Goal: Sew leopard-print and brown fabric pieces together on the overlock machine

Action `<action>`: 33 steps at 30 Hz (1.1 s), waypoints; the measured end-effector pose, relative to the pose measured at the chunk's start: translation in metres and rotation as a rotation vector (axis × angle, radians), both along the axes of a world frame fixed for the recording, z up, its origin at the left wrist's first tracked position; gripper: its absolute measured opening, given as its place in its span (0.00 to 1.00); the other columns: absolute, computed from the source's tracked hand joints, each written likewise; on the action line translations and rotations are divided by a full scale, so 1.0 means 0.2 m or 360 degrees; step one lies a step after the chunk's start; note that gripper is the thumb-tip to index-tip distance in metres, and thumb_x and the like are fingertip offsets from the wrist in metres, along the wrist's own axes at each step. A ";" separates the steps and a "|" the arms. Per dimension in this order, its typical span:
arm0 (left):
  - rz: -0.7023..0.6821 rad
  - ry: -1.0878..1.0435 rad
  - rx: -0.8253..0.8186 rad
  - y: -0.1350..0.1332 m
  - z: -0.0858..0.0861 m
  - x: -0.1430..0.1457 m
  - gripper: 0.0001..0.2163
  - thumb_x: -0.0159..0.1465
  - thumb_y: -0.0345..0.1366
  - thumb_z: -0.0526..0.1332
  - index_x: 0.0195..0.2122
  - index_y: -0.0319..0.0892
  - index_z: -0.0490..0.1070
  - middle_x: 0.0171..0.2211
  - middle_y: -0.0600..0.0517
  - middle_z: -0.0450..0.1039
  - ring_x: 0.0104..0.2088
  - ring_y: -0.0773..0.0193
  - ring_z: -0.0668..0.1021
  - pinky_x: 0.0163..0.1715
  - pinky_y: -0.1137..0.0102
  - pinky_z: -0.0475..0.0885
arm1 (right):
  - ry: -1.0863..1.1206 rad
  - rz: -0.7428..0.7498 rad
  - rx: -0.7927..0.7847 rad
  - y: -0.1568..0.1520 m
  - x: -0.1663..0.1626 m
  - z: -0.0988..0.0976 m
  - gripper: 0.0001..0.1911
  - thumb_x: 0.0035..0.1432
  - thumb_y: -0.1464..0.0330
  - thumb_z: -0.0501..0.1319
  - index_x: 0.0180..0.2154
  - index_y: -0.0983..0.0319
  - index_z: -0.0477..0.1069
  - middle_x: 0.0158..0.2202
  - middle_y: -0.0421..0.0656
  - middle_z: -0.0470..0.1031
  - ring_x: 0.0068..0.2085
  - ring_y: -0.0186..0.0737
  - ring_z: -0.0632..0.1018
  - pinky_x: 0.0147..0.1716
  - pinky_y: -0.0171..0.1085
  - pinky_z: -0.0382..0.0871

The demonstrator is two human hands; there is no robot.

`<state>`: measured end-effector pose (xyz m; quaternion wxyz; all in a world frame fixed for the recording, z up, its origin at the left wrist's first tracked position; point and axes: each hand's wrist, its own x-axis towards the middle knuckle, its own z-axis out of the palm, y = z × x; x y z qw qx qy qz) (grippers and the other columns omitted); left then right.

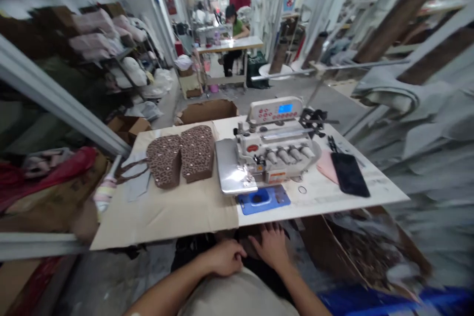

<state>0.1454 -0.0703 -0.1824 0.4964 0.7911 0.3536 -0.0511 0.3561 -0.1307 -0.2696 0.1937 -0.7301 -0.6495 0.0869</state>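
Observation:
My left hand (226, 256) rests low over my lap, just in front of the table edge, with its fingers curled. Whatever it may hold is hidden. Beside it, my right hand (273, 246) lies palm down with the fingers spread, on or just above dark cloth over my legs. Above both hands on the table stands a white overlock sewing machine (276, 150) with a lit blue display. A blue plate (263, 199) lies at its front. To the left are two stacks of leopard-print fabric pieces (163, 160), (197, 152) standing side by side.
A black phone (350, 174) and a pink piece (327, 166) lie right of the machine. Brown straps (131, 173) sit at the left. An open cardboard box of scraps (370, 252) stands below right. Another person (237, 27) sits at a far sewing table.

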 end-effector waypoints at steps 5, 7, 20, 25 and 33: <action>-0.0014 -0.0400 -0.0094 0.19 0.38 -0.25 0.17 0.63 0.41 0.65 0.52 0.43 0.80 0.38 0.49 0.81 0.33 0.65 0.79 0.33 0.74 0.73 | 0.0034 0.0199 -0.0193 -0.02 -0.03 -0.13 0.27 0.57 0.53 0.67 0.57 0.54 0.78 0.59 0.54 0.78 0.62 0.73 0.70 0.64 0.70 0.52; 0.0280 -0.0449 0.0323 0.32 0.50 -0.40 0.12 0.66 0.39 0.62 0.47 0.42 0.80 0.39 0.48 0.80 0.37 0.63 0.79 0.39 0.71 0.74 | 0.0089 0.0167 -0.0118 -0.08 -0.01 -0.18 0.29 0.56 0.51 0.67 0.59 0.48 0.77 0.63 0.50 0.75 0.67 0.78 0.66 0.63 0.75 0.52; 0.1157 0.0683 0.1484 0.87 0.68 -0.76 0.11 0.71 0.32 0.53 0.41 0.38 0.76 0.38 0.40 0.77 0.43 0.49 0.78 0.44 0.61 0.70 | 0.0778 0.0799 0.0484 -0.02 -0.21 0.23 0.30 0.61 0.69 0.63 0.61 0.35 0.70 0.44 0.43 0.85 0.41 0.60 0.86 0.39 0.55 0.85; 0.0888 -0.0150 0.0989 0.69 0.77 -0.69 0.14 0.70 0.33 0.52 0.39 0.43 0.78 0.36 0.46 0.79 0.39 0.56 0.80 0.43 0.65 0.73 | 0.0772 0.0834 0.0988 0.18 -0.55 0.57 0.33 0.63 0.78 0.60 0.67 0.53 0.63 0.51 0.51 0.80 0.52 0.53 0.81 0.50 0.52 0.80; 0.0408 -0.0772 0.0630 0.32 0.88 -0.94 0.14 0.62 0.52 0.69 0.36 0.46 0.83 0.32 0.47 0.80 0.32 0.59 0.81 0.37 0.67 0.76 | 0.0482 0.1340 0.0362 0.55 -0.74 0.83 0.13 0.53 0.78 0.61 0.38 0.58 0.76 0.38 0.44 0.79 0.42 0.45 0.79 0.45 0.42 0.75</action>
